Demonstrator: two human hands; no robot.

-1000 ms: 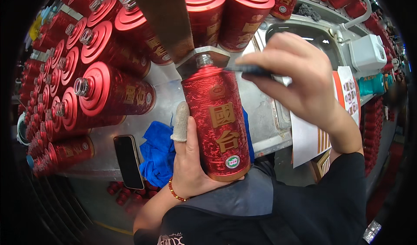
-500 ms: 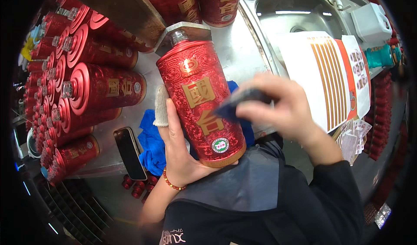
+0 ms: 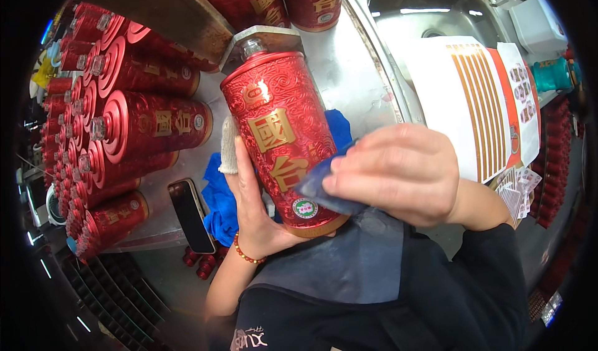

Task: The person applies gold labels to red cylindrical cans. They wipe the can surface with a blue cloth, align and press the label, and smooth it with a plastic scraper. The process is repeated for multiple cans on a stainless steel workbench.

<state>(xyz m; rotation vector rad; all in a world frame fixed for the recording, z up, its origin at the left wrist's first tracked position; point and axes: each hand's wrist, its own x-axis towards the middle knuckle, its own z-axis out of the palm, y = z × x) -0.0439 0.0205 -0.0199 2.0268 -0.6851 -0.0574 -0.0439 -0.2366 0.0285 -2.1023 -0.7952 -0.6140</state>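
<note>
A red embossed bottle (image 3: 289,92) with gold characters and a small round green-and-white sticker lies tilted before me. Its clear neck sits against a metal bracket (image 3: 274,34). My left hand (image 3: 255,217) grips it low down, with the palm under the base and the thumb along the left side. A knitted white finger cover (image 3: 228,148) is on one finger of that hand. My right hand (image 3: 395,173) pinches a dark blue cloth (image 3: 324,186), which touches the bottle's lower right side near the sticker. Part of the cloth is hidden behind the fingers.
Rows of similar red bottles (image 3: 162,123) crowd the left, with more at the back. A phone (image 3: 191,216) and a bright blue cloth (image 3: 219,204) lie left of my left hand. To the right are a steel sink (image 3: 430,8), sticker sheets (image 3: 436,108) and a white jug (image 3: 539,27).
My right hand has moved slightly down the bottle, bringing the cloth from the lower gold character toward the sticker. The left hand keeps its hold, and the bottle appears slightly turned.
</note>
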